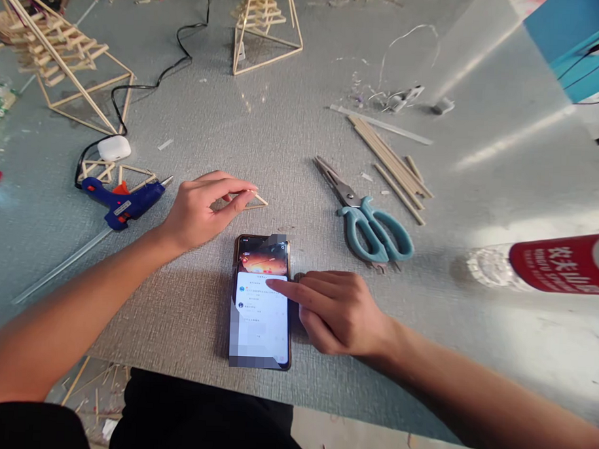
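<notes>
My left hand point(202, 205) is closed in a pinch on a small wooden stick frame point(262, 199), of which only a pointed corner shows past the fingertips. A smartphone point(261, 315) lies face up near the table edge, its screen lit and partly blurred out. With its index finger stretched onto that screen, my right hand point(338, 311) holds nothing; the other fingers are curled. A blue hot glue gun point(126, 204) rests left of my left hand, a clear glue stick point(62, 265) at its back. Teal-handled scissors point(373, 227) lie beyond my right hand, blades pointing up and left.
Stick-built pyramids point(79, 53) point(267, 37) stand at the back. A black cord point(180, 47) crosses the left side. Loose wooden sticks point(388, 152), a thin wire tangle point(399, 97), a white case point(114, 148) and a lying water bottle point(558, 263) are around.
</notes>
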The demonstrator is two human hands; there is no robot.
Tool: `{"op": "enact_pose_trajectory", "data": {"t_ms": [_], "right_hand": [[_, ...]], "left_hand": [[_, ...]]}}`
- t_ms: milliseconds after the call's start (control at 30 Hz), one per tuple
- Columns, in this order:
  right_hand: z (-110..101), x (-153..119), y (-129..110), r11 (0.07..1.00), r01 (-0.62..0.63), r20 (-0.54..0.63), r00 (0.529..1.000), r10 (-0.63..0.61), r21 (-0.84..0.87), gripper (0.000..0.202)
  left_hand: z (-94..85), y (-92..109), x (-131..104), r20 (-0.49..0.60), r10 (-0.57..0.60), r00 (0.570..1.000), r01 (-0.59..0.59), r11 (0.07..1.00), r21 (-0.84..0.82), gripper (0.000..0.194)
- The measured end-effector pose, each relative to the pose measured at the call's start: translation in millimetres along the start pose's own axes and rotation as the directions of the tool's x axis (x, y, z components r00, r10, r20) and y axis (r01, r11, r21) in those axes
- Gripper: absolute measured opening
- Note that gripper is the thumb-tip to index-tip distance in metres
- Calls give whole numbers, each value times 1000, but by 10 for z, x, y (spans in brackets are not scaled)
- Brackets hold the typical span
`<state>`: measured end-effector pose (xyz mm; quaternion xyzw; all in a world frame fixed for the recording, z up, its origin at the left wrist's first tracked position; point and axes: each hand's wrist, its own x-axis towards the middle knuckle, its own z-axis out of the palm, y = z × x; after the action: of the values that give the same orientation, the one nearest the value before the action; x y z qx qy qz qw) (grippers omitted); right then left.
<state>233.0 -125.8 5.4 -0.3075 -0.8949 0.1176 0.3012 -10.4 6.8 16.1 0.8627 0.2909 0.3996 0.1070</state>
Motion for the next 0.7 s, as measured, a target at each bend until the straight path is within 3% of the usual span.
{"op": "enact_pose_trajectory", "data": {"t_ms": [433,700], "right_hand": [[-43,28,-5,965,-185,-87,975,204,186,39],[-42,-12,7,958,-209,-24,976,218,198,43]], "left_hand": [[-3,33,14,-1,1,1000,-1,1000,-22,16],[5,21,10,1,17,1000,-17,999,-44,12]]}}
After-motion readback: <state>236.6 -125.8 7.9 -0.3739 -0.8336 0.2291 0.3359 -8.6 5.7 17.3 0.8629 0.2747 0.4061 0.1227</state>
